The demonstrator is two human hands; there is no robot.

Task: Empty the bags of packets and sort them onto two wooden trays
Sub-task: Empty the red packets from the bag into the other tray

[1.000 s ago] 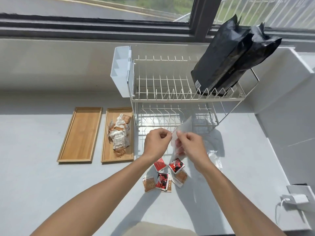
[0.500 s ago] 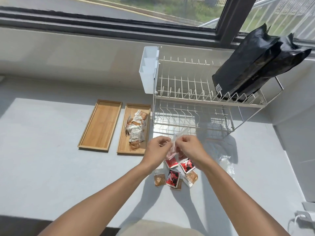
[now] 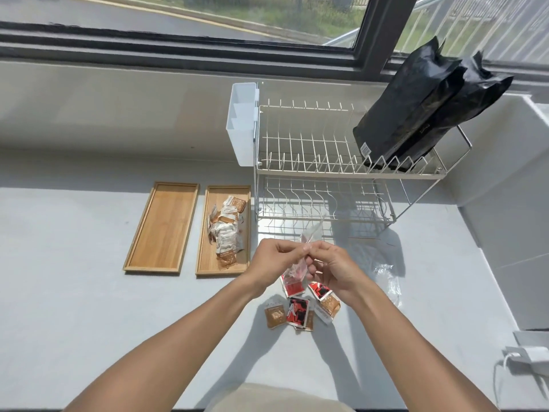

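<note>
Both hands, left and right, pinch a crinkly clear plastic bag above glossy square packets.

Packet print too small to read, clear bag blurred, charger cut off.

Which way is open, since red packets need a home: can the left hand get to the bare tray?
Probably yes, once free. The left hand now pinches a clear bag; nothing lies between it and the bare tray.
</note>
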